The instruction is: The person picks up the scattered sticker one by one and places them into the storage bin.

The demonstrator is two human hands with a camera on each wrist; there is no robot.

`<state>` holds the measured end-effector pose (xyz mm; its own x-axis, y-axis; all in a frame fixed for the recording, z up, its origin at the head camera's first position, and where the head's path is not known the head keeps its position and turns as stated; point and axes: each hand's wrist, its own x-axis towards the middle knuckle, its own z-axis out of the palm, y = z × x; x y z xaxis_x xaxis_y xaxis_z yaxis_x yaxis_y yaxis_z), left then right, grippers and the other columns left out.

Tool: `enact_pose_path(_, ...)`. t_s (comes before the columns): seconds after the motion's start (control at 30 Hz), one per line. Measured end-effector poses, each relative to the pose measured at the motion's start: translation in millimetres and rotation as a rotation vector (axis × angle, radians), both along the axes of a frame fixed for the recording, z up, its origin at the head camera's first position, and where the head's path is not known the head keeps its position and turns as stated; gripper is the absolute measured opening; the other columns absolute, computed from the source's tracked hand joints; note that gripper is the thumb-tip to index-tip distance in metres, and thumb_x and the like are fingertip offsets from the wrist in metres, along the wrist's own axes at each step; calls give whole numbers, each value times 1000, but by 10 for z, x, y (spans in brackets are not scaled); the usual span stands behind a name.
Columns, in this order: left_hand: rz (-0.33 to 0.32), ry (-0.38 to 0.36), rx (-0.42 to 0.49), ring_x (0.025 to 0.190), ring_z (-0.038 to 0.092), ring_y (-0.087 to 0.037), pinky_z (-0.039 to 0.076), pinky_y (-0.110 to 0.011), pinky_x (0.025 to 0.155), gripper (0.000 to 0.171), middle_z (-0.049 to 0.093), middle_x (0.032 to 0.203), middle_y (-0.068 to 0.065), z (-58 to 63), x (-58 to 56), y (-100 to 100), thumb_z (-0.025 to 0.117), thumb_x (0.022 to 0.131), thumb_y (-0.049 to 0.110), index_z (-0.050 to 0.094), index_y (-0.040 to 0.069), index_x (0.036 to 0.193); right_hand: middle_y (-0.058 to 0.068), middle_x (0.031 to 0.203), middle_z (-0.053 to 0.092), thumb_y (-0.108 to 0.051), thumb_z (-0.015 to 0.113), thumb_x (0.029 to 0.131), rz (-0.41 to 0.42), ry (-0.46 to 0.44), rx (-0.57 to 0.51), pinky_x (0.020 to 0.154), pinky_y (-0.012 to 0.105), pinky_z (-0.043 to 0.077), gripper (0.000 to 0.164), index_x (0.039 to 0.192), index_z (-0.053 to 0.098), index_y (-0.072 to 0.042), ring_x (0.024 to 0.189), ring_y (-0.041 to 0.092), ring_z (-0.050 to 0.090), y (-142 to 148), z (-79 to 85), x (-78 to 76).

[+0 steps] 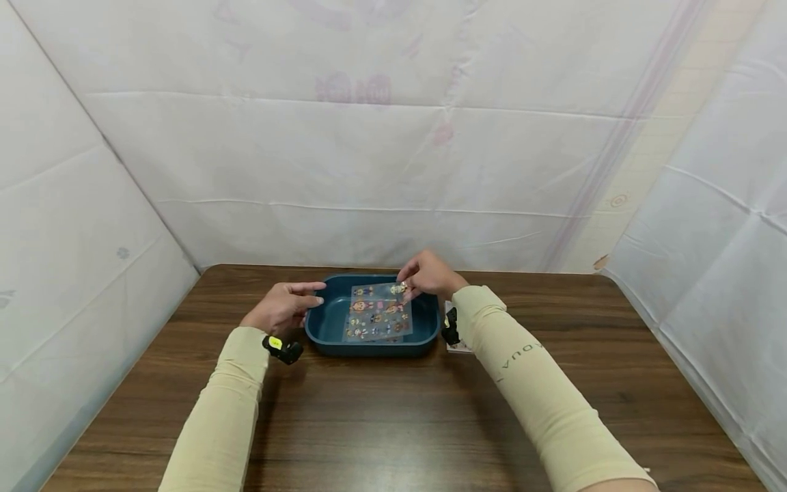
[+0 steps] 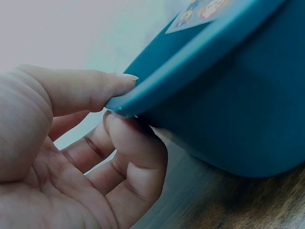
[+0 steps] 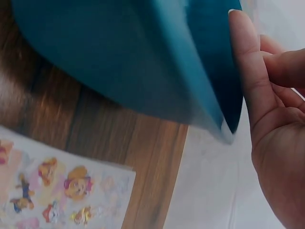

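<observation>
Smooth plastic, shiny wood and wrinkly sheets.
The blue tub (image 1: 332, 313) looks like smooth plastic with a soft shine. The sticker sheet (image 1: 377, 314) looks like thin, clear plastic. The white picture sheet (image 3: 66, 191) looks like smooth paper. The brown worktop (image 1: 369, 417) looks like wood, with stripy grain and a glossy patch. The pale sleeves (image 1: 212, 417) are soft, dull cloth. The white wall covers (image 1: 277, 150) look thin and creased; cloth or plastic, I can't tell.

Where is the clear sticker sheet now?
In the head view, the clear sticker sheet is over the blue tray, its far right corner at the right hand.
</observation>
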<state>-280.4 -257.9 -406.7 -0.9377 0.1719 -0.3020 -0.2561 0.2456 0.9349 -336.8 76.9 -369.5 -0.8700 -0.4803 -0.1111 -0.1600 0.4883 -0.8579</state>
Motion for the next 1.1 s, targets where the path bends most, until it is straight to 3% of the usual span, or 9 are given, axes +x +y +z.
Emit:
enact_pose_path(0.23, 1, 3, -8, 65, 50, -14, 48, -33, 65, 54, 53, 68, 5, 8, 2, 13, 65, 104, 17, 50, 13, 156, 19, 100, 73, 11, 56, 97, -13, 0, 27, 77, 33, 64, 26, 115, 74, 10, 71, 14, 71, -100, -9, 20)
enact_pose_path(0.67, 2, 1, -6, 65, 51, -13, 49, -32, 65, 53, 55, 69, 5, -6, 0, 24, 65, 104, 17, 51, 13, 155, 25, 117, 73, 12, 53, 96, 0, 13, 61, 77, 34, 64, 29, 115, 74, 10, 74, 17, 72, -176, -6, 24)
enact_pose_path(0.87, 13, -4, -4, 65, 51, -14, 49, -32, 66, 52, 55, 71, 5, -9, -5, 23, 64, 104, 15, 52, 13, 154, 25, 115, 73, 12, 53, 96, 3, 15, 90, 77, 34, 64, 30, 116, 74, 9, 73, 17, 72, -188, -9, 11)
enact_pose_path(1.1, 8, -9, -2, 66, 51, -13, 49, -32, 66, 53, 54, 70, 5, -4, 3, 21, 65, 104, 16, 51, 13, 155, 24, 129, 69, 12, 53, 96, -1, 21, 130, 76, 33, 64, 28, 114, 75, 9, 78, 20, 73, -219, -10, -9)
